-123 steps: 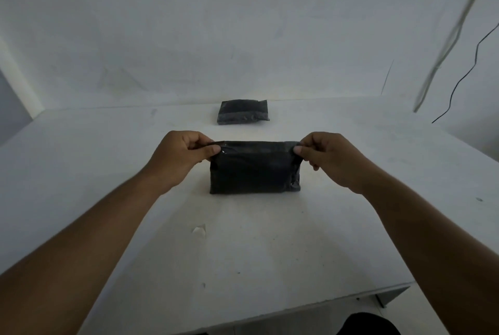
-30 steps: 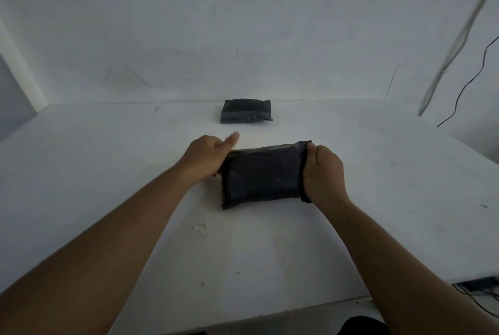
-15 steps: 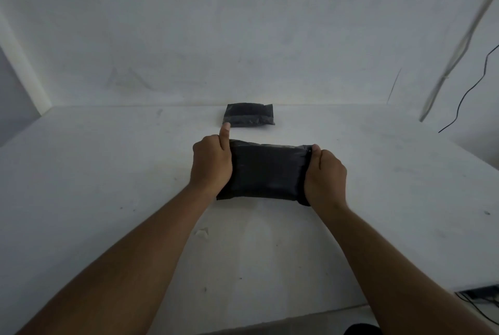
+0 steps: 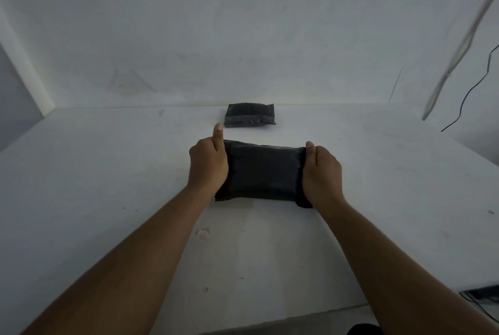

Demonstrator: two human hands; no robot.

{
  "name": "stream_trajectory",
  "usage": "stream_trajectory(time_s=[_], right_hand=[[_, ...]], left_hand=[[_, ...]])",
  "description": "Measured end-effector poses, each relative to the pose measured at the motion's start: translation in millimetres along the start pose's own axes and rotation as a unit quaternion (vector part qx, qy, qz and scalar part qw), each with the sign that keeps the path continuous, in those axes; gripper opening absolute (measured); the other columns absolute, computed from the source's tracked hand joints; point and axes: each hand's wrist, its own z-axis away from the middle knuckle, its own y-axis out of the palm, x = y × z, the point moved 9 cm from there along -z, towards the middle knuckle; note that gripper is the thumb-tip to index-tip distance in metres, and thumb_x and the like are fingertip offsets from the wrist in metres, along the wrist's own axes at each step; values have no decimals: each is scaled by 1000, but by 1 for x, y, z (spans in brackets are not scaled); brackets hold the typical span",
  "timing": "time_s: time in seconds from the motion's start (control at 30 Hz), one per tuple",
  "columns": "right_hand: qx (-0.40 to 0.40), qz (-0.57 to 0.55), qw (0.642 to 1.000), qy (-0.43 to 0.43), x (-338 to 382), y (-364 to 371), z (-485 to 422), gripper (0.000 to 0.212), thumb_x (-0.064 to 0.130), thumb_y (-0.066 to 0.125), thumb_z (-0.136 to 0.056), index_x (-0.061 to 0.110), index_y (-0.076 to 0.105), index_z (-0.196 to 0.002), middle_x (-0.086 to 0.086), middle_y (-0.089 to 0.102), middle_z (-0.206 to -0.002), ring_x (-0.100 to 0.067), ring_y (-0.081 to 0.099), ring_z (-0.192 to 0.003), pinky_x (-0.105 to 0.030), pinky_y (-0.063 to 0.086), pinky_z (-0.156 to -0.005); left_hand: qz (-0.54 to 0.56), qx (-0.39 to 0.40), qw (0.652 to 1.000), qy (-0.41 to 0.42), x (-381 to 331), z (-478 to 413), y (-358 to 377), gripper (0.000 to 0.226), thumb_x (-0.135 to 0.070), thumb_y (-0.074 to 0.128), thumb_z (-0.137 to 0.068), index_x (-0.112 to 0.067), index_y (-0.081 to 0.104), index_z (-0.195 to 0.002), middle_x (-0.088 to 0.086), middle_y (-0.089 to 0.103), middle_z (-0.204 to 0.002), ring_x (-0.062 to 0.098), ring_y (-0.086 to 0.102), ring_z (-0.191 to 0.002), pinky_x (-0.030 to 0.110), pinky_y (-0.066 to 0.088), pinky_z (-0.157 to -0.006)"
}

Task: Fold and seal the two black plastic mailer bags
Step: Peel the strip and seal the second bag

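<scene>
While the white table [image 4: 108, 199] spreads wide, the near black mailer bag [image 4: 263, 172] lies at its middle, gripped at both ends: left hand [image 4: 208, 165] clenched on it with thumb raised, right hand [image 4: 322, 172] likewise; the far mailer bag [image 4: 249, 115] rests near the wall

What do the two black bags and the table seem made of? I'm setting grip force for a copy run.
Near bag: thin plastic film, dull sheen, wrinkled at the gripped ends. Far bag: apparently the same film, with a paler glossy band across it, possibly a sealed flap. Table: hard, matte white, scuffed; painted board or laminate, can't tell which.
</scene>
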Motion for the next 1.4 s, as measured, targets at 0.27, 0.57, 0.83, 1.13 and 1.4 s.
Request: stream_trajectory(time_s=[0.27, 0.57, 0.83, 1.13, 1.4], right_hand=[[44, -153, 986, -46, 24, -2, -18, 40, 38, 35, -106, 12, 61, -90, -4, 64, -85, -18, 59, -76, -35, 49, -73], [230, -84, 969, -29, 7, 6, 6, 46, 51, 49, -98, 19, 75, -77, 0, 75, -96, -19, 68, -101, -49, 50, -100], [282, 122, 947, -92, 37, 48, 58, 46, 41, 29, -107, 14, 54, -133, -5, 57, -133, -25, 49, -128, -31, 35, -98], [170, -66, 977, 112, -5, 28, 24, 33, 24, 61, -95, -8, 67, -92, -19, 66, -81, -24, 58, -75, -40, 54, -72], [92, 155, 976, -120, 56, 15, 28, 41, 35, 37, -104, 14, 49, -136, -11, 52, -134, -27, 48, -122, -39, 39, -99]], left_hand=[[170, 48, 984, 8, -3, -22, -17, 55, -52, 44, -101, -7, 64, -78, 12, 69, -81, 29, 67, -82, 46, 57, -82], [11, 281, 956, 83, 9, 16, 1, 47, -61, 52, -90, -20, 74, -84, -6, 74, -96, 4, 67, -93, 36, 50, -94], [-260, 349, 887, 152, 23, 61, 43, 71, -62, 10, -97, -26, 18, -158, -3, 18, -165, 11, 11, -152, 41, 4, -124], [-312, 243, 904, 161, 27, 55, 33, 72, -60, 6, -97, -23, 46, -143, 1, 52, -146, 19, 43, -137, 47, 17, -121], [-206, 255, 923, 199, -3, 55, 32, 73, -56, 4, -96, -19, 14, -159, -1, 10, -167, 10, 1, -153, 38, 0, -125]])
